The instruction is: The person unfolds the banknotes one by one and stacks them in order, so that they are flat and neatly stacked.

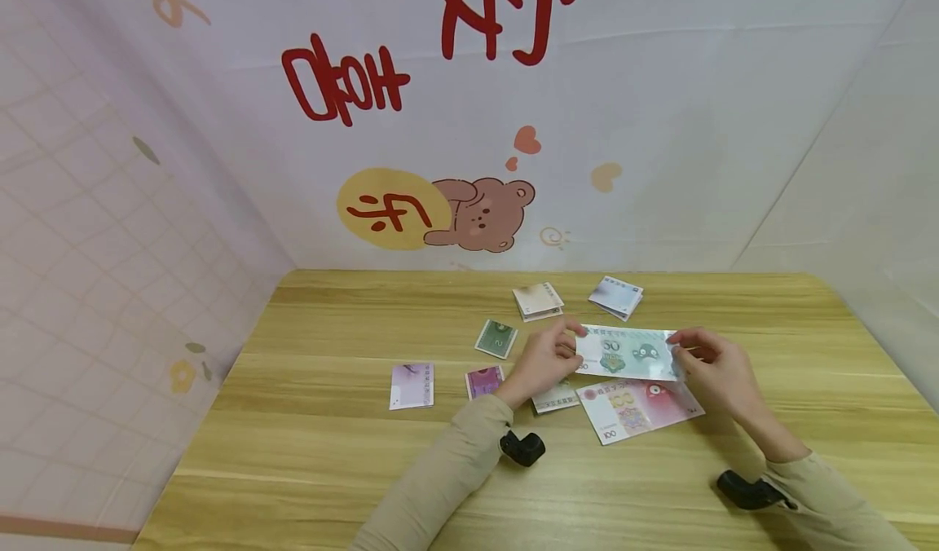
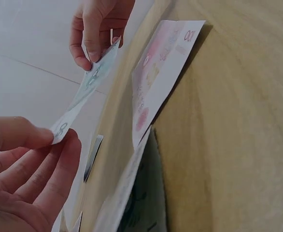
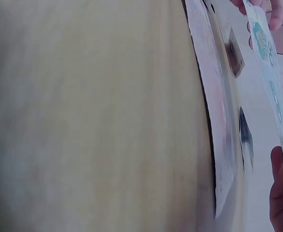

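A pale green play banknote (image 1: 627,354) marked 50 is stretched flat between both hands, raised off the table. My left hand (image 1: 544,359) pinches its left end between thumb and fingers, seen close up in the left wrist view. At the opposite end my right hand (image 1: 715,368) pinches the right edge. Below the held note lies a pink play banknote (image 1: 616,420) marked 100, unfolded on the wooden table (image 1: 330,445). A folded greenish note (image 1: 555,400) sits under the left hand, partly covered by it.
Farther back stand two folded notes, a beige one (image 1: 539,300) and a bluish one (image 1: 616,297). Left of the hands lie a folded green note (image 1: 495,338), a purple note (image 1: 484,381) and a pale lilac note (image 1: 412,386). A printed wall cloth (image 1: 660,127) rises behind the table.
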Motion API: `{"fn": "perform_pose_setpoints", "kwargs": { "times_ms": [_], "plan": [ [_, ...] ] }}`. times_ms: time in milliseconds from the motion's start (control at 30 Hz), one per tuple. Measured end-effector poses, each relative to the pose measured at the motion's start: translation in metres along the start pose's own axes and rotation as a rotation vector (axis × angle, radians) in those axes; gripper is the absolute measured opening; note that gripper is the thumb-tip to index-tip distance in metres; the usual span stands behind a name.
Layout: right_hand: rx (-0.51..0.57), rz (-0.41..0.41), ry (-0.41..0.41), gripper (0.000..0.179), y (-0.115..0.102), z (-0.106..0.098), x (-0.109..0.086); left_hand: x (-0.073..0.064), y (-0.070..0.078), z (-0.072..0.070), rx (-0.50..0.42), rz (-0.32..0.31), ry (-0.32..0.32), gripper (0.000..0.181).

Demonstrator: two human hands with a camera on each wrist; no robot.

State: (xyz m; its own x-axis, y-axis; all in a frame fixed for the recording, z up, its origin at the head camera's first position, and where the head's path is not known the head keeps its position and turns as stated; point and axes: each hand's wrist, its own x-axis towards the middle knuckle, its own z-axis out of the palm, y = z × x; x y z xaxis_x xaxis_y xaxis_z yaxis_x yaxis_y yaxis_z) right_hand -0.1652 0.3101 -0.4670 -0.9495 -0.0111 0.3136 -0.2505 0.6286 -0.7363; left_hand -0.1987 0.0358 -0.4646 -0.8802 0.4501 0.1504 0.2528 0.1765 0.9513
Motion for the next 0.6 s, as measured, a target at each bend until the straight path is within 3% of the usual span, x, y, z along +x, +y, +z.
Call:
{"fn": "perform_pose_setpoints", "kwargs": {
  "times_ms": [200,433,600],
  "plan": [
    [-0.033,-0.031,-0.015,0.012,0.006,-0.005,-0.002,-0.003,-0.001,0.006,0.018,-0.029,-0.065,0.033],
    [-0.045,-0.074,-0.053,0.013,0.012,-0.008,-0.004,-0.007,0.000,0.012,0.054,-0.001,-0.085,0.025],
    [-0.079,-0.083,-0.097,0.014,0.012,-0.011,-0.006,-0.009,0.001,0.016,0.036,-0.019,-0.113,0.018]
  ]
}}
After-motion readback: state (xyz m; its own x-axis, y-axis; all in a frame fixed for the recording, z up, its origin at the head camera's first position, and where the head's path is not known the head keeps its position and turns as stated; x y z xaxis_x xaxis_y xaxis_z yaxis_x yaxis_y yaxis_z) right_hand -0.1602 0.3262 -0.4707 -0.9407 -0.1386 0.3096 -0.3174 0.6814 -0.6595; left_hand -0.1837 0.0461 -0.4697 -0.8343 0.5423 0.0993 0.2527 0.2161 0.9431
